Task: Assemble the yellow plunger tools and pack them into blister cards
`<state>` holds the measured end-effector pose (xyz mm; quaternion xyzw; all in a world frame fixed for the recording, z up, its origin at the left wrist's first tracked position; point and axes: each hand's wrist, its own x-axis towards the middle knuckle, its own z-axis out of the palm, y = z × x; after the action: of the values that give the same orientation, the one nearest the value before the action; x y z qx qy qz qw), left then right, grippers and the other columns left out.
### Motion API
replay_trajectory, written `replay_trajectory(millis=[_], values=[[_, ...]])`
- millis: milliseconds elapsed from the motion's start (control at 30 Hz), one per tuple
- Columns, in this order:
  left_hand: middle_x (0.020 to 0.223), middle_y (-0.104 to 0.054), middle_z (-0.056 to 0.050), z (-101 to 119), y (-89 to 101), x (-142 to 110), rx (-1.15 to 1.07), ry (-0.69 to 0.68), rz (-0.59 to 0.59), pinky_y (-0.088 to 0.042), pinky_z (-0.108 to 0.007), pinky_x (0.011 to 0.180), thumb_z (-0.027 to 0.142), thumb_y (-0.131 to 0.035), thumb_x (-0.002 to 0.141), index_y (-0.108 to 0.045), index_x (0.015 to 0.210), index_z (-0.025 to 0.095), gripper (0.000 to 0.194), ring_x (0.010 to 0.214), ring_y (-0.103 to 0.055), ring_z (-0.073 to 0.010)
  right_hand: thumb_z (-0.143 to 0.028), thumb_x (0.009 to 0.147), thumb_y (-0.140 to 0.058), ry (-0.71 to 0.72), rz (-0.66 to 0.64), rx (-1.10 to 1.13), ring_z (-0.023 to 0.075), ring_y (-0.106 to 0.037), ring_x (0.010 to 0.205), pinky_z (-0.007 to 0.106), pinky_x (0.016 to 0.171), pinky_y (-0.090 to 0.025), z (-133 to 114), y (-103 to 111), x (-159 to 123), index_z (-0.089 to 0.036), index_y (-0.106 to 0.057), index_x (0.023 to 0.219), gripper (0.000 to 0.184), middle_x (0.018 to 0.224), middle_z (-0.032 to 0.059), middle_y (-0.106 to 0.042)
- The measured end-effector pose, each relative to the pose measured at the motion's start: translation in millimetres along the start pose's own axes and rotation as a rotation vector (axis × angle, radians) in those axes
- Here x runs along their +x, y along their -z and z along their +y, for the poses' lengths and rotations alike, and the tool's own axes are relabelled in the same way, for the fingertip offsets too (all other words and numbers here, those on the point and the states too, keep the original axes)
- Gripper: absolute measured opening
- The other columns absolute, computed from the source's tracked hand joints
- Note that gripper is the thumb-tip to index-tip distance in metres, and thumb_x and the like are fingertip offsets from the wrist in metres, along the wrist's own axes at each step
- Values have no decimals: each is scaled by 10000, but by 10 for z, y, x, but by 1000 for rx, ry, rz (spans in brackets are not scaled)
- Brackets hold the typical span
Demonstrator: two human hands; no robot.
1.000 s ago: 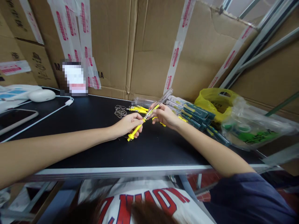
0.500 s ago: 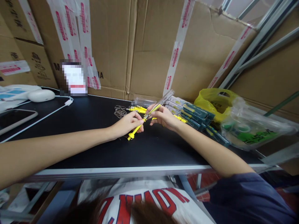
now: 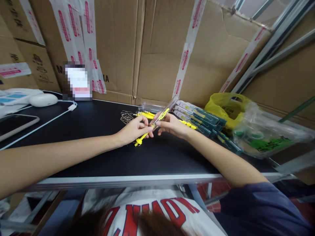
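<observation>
My left hand (image 3: 133, 130) is closed around the lower part of a yellow pen-like tool (image 3: 142, 138), whose end pokes out below my fingers. My right hand (image 3: 171, 124) pinches a narrow clear plastic sleeve (image 3: 167, 108) that covers the tool's upper end and slants up to the right. Both hands meet over the black table (image 3: 98, 157). Just behind them lie several loose yellow tools (image 3: 145, 114) and a small heap of metal wire clips (image 3: 126, 117).
A row of packaged tools in green cards (image 3: 204, 121) lies right of my hands, then a yellow bag (image 3: 227, 106) and a clear plastic bag (image 3: 263, 134). A white cable (image 3: 44, 123), a phone (image 3: 14, 123) and a white mouse (image 3: 43, 100) sit at the left. Cardboard boxes (image 3: 152, 49) wall the back.
The sleeve has slid further down over the yellow tool, and both hands have drawn slightly closer together and a little away from me.
</observation>
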<state>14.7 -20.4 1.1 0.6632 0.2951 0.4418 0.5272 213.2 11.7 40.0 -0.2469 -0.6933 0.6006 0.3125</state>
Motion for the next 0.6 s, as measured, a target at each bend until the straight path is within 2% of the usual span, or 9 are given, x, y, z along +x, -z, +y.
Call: replay_trajectory(millis=[267,367,500,600], values=[[632,-712,2,-12,20,4,24,7,65,-443,-211,549,359,-730,747,-380,799,199,389,547,-631,-101,-258,753,-761,66,-40,16,139,-691,806,241,633,-585,-8,-43,-13,-184,-529,959,319,943,38,-715],[632,-707,-1,-23,25,10,23,16,65,-444,-217,541,401,-740,731,-386,800,198,414,538,-629,-109,-246,763,-748,92,-43,31,131,-683,789,236,620,-580,-21,-76,-14,-184,-521,950,301,953,37,-713],[658,-706,-10,-19,26,8,30,28,61,-451,-237,549,492,-682,768,-429,840,191,400,557,-631,-125,-247,756,-745,112,-4,2,124,-677,750,219,584,-571,-75,-43,-1,-186,-518,938,297,919,30,-717],[718,-721,-35,-7,26,-3,70,-7,64,-472,-276,626,525,-601,824,-473,881,184,368,655,-661,-154,-238,740,-748,137,69,-10,114,-675,731,203,575,-566,-167,38,3,-192,-519,925,298,914,28,-717]])
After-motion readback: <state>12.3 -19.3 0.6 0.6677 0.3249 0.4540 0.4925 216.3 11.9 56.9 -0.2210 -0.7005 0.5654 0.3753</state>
